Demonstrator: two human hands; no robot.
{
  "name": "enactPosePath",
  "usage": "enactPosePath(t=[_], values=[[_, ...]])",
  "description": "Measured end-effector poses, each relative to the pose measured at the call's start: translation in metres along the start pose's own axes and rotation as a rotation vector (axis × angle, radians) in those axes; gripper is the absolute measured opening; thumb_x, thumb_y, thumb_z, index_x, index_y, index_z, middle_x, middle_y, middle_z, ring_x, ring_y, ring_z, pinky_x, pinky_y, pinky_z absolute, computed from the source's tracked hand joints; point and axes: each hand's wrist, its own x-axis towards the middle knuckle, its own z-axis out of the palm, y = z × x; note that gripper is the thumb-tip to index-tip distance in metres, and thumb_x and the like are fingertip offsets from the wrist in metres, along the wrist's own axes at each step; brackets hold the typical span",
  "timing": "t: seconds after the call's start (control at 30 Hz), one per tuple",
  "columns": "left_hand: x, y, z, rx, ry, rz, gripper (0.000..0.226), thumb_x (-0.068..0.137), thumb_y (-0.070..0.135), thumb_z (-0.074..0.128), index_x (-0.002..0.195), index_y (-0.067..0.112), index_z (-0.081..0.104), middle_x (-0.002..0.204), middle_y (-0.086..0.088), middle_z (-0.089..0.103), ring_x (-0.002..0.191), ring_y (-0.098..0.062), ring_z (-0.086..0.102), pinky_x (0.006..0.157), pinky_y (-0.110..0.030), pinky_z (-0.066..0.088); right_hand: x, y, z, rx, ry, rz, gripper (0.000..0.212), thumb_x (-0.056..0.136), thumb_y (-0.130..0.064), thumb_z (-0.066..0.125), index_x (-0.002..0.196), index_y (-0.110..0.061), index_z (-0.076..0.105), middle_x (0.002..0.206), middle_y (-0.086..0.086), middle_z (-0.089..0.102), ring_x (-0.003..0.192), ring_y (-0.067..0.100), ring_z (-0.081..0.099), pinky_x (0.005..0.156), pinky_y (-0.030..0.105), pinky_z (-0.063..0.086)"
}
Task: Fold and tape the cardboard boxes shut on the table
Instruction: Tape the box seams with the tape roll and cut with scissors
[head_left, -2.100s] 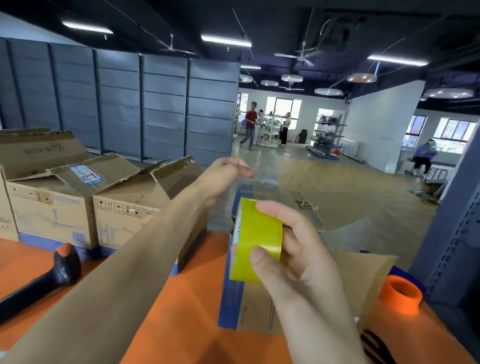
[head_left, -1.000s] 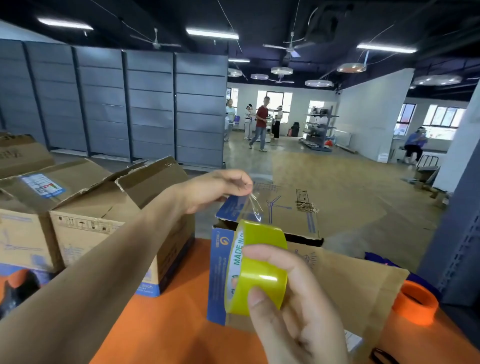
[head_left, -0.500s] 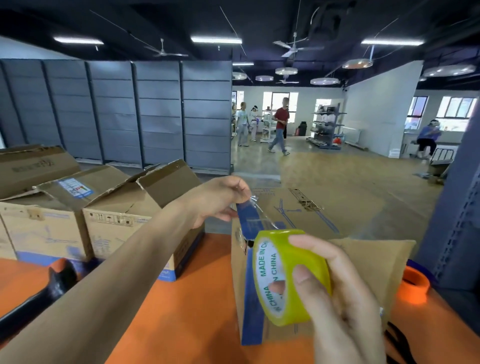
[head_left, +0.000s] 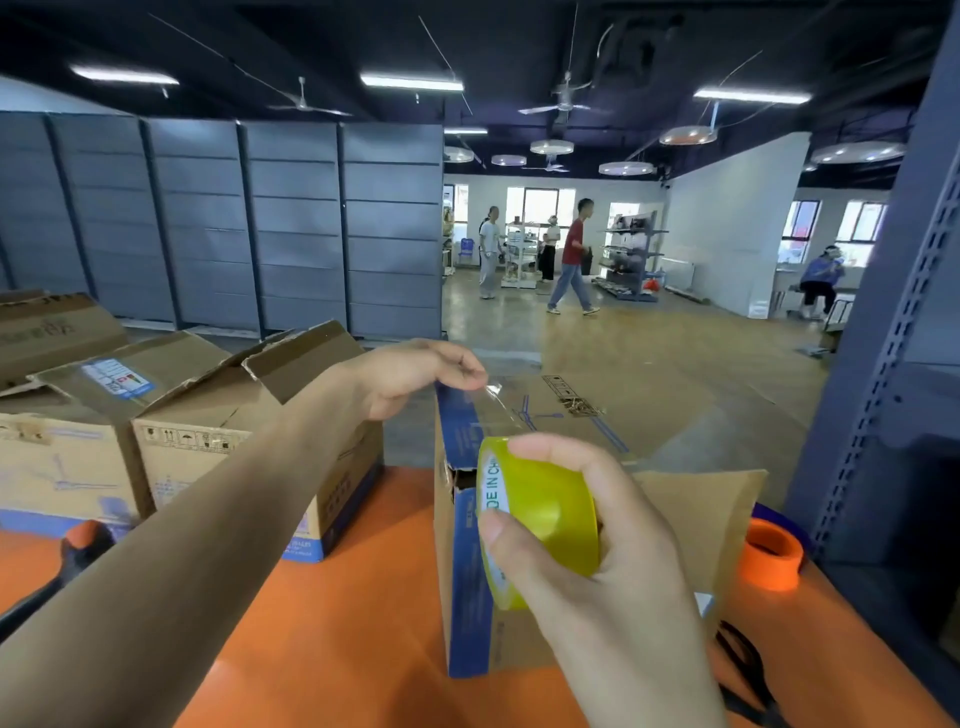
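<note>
Cardboard boxes (head_left: 228, 447): four; tape rolls (head_left: 769, 553): two, yellow roll (head_left: 545, 514) gripped.

The tape roll (head_left: 545, 514) is yellow with green lettering on a white rim, its tape strip (head_left: 498, 410) clear. The near box (head_left: 467, 587) is brown with a blue band and blue line drawings; the left boxes (head_left: 208, 415) are brown with blue bases. The table (head_left: 353, 597) is orange, as is the spool (head_left: 769, 553) at right.

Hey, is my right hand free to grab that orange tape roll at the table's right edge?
Probably not yet: the right hand grips the yellow tape roll, though nothing covers the orange tape roll.
</note>
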Motion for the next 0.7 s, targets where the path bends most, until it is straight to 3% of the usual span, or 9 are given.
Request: enactPosePath(t=[0.07, 0.17, 0.33, 0.47, 0.6, 0.7], values=[[0.003, 0.0, 0.001, 0.012, -0.027, -0.022, 0.01, 0.094, 0.012, 0.065, 0.09, 0.019, 0.069, 0.103, 0.006, 0.068, 0.108, -0.009, 0.051, 0.092, -0.028, 0.03, 0.003, 0.001, 0.003, -0.013, 0.013, -0.003, 0.04, 0.083, -0.038, 0.077, 0.116, -0.052, 0.06, 0.103, -0.023, 0.067, 0.088, 0.002, 0.065, 0.073, 0.017, 0.048], [0.005, -0.001, 0.0, 0.061, -0.064, -0.031, 0.01, 0.096, 0.011, 0.064, 0.091, 0.018, 0.069, 0.108, 0.003, 0.067, 0.109, -0.008, 0.052, 0.099, -0.031, 0.025, 0.003, 0.006, 0.008, -0.033, 0.033, 0.02, 0.04, 0.083, -0.035, 0.073, 0.116, -0.053, 0.058, 0.112, -0.031, 0.063, 0.101, -0.006, 0.061, 0.081, 0.02, 0.047], [0.009, -0.004, -0.004, 0.158, -0.095, -0.034, 0.008, 0.096, 0.012, 0.064, 0.093, 0.018, 0.069, 0.111, 0.003, 0.066, 0.118, -0.014, 0.049, 0.112, -0.038, 0.022, 0.004, 0.012, 0.013, -0.048, 0.053, 0.016, 0.035, 0.085, -0.032, 0.072, 0.114, -0.049, 0.06, 0.11, -0.035, 0.061, 0.102, -0.008, 0.059, 0.079, 0.008, 0.044], [0.009, -0.005, -0.004, 0.193, -0.106, -0.03, 0.008, 0.096, 0.013, 0.064, 0.092, 0.017, 0.069, 0.109, 0.003, 0.066, 0.119, -0.016, 0.048, 0.114, -0.039, 0.022, 0.001, 0.013, 0.015, -0.083, 0.06, 0.019, 0.035, 0.086, -0.036, 0.07, 0.115, -0.052, 0.058, 0.112, -0.038, 0.059, 0.106, -0.011, 0.056, 0.078, 0.001, 0.039], [0.005, -0.004, -0.005, 0.151, -0.096, -0.006, 0.01, 0.095, 0.012, 0.065, 0.089, 0.018, 0.069, 0.1, 0.006, 0.066, 0.107, -0.01, 0.051, 0.108, -0.036, 0.026, -0.002, 0.013, 0.013, -0.058, 0.069, 0.03, 0.037, 0.088, -0.03, 0.071, 0.116, -0.052, 0.058, 0.109, -0.036, 0.06, 0.102, -0.007, 0.059, 0.082, 0.015, 0.049], [0.002, -0.002, -0.006, 0.108, -0.079, 0.002, 0.011, 0.095, 0.012, 0.065, 0.088, 0.019, 0.07, 0.102, 0.002, 0.067, 0.109, -0.014, 0.052, 0.103, -0.035, 0.029, -0.003, 0.011, 0.01, -0.043, 0.086, 0.035, 0.039, 0.088, -0.03, 0.07, 0.117, -0.053, 0.059, 0.11, -0.035, 0.061, 0.102, -0.005, 0.061, 0.085, 0.027, 0.052]])
